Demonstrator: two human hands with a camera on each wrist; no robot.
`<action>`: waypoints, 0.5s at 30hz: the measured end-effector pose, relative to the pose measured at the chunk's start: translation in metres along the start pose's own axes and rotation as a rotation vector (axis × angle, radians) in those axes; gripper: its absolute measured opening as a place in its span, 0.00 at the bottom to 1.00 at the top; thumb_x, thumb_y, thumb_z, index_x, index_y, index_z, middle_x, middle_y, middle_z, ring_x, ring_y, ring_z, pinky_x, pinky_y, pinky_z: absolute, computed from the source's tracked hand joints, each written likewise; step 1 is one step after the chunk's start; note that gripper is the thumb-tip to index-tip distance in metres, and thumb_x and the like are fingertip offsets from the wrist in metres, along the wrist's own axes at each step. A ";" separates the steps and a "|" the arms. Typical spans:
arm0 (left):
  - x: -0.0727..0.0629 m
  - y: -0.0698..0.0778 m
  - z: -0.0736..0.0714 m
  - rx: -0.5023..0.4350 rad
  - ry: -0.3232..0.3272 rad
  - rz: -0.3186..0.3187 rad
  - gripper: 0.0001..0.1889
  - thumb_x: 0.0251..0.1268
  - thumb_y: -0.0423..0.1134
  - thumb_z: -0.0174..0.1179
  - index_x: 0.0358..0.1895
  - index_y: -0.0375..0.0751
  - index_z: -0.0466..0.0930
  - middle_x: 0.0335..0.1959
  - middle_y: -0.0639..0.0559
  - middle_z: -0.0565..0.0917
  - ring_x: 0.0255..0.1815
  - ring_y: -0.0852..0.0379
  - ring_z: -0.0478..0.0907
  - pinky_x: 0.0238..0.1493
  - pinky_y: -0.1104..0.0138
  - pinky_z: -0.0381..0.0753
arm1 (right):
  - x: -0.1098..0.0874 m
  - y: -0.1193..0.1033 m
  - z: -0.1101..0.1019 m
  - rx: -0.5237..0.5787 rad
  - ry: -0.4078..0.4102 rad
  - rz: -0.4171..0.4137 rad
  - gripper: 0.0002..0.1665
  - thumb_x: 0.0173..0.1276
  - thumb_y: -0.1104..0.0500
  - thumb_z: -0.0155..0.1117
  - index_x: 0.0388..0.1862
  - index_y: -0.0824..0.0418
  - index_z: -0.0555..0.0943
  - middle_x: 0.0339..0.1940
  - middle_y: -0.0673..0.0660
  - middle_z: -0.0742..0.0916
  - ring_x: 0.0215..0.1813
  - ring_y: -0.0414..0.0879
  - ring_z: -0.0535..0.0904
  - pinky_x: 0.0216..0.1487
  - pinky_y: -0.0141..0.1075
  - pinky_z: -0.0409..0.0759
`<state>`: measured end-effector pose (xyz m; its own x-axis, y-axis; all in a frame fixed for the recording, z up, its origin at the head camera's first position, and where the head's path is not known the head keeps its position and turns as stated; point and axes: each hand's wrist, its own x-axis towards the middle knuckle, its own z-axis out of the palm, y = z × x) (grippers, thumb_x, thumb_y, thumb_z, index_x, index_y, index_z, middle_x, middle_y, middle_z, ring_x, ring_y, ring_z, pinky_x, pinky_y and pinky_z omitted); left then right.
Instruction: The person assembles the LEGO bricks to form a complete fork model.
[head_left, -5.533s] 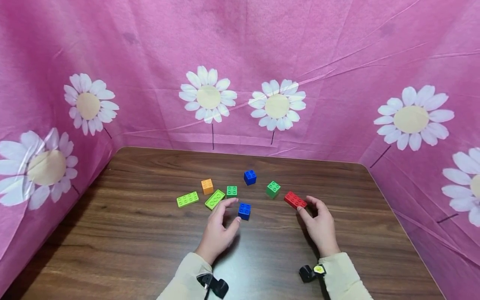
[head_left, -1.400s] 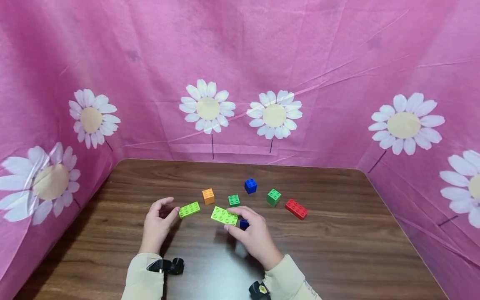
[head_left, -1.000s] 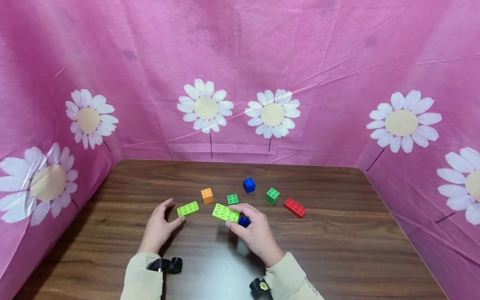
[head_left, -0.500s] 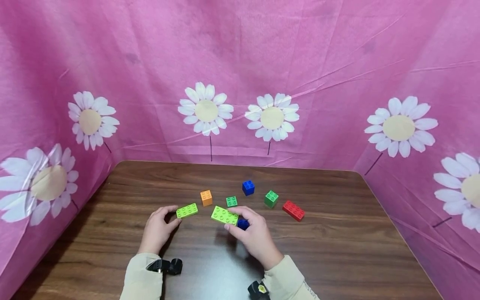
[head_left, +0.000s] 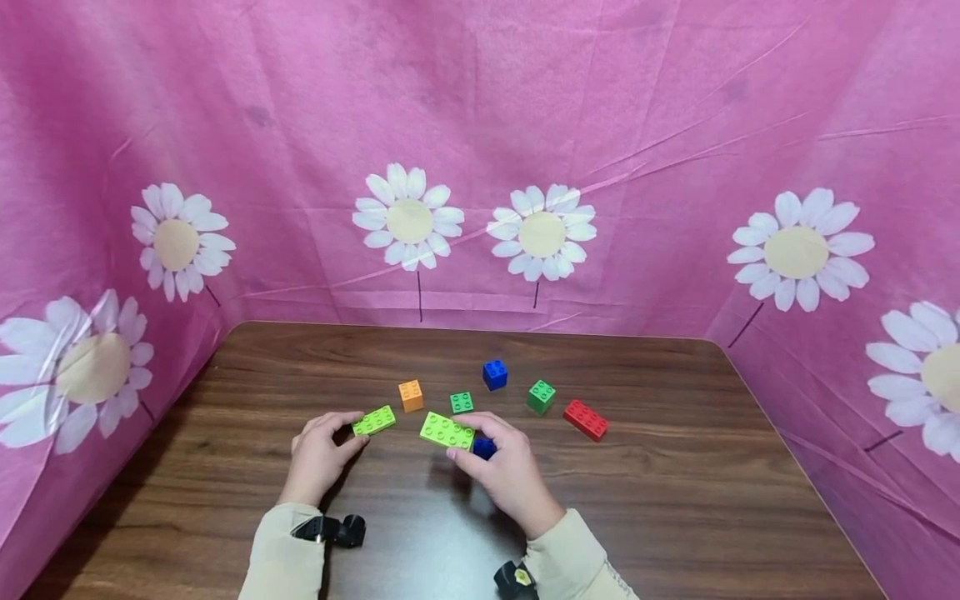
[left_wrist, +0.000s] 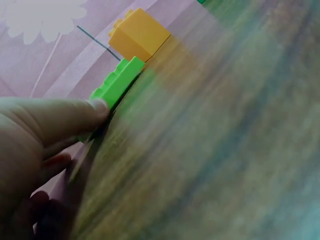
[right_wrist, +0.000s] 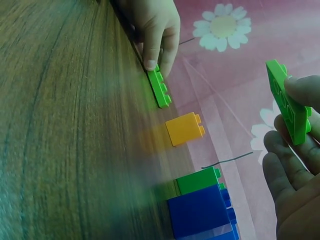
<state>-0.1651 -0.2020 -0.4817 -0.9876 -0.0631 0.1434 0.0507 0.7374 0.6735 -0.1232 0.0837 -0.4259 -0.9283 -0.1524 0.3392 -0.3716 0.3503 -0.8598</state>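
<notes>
Above the table, my right hand (head_left: 512,471) pinches a flat lime-green building brick (head_left: 447,431) between thumb and fingers; the right wrist view shows that lime brick (right_wrist: 287,102) raised off the tabletop. To the left, my left hand (head_left: 317,457) pinches the near end of a second flat lime brick (head_left: 374,420), which lies on the table. In the left wrist view the thumb presses against the side of this lime brick (left_wrist: 120,82). A blue brick (head_left: 484,448) is partly hidden behind the right hand's fingers.
Behind the hands on the wooden table (head_left: 675,500) stand an orange brick (head_left: 411,396), a small green brick (head_left: 461,402), another blue brick (head_left: 495,375), a taller green brick (head_left: 541,397) and a red brick (head_left: 586,419). A pink flowered cloth (head_left: 480,100) surrounds the table.
Earlier, my right hand was at the red brick and my left near the front blue one. The right hand has since lifted a lime brick; the left has moved left and closed on the other.
</notes>
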 end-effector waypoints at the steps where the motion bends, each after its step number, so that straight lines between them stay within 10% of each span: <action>1: 0.000 -0.001 0.000 -0.017 0.002 0.000 0.19 0.62 0.37 0.70 0.57 0.40 0.84 0.57 0.40 0.83 0.64 0.39 0.72 0.62 0.44 0.62 | 0.000 0.000 0.000 -0.002 0.000 -0.002 0.22 0.58 0.63 0.78 0.51 0.48 0.87 0.50 0.45 0.87 0.47 0.42 0.82 0.51 0.46 0.82; 15: -0.013 0.008 0.010 -0.216 0.149 0.034 0.18 0.59 0.31 0.72 0.54 0.38 0.85 0.49 0.46 0.85 0.46 0.51 0.82 0.46 0.73 0.77 | -0.006 0.009 -0.005 -0.025 0.000 0.006 0.22 0.58 0.63 0.78 0.52 0.51 0.86 0.51 0.47 0.87 0.49 0.42 0.82 0.50 0.46 0.82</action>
<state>-0.1536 -0.1890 -0.4853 -0.9531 -0.1509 0.2625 0.1294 0.5810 0.8036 -0.1206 0.0919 -0.4339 -0.9304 -0.1504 0.3343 -0.3666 0.3743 -0.8518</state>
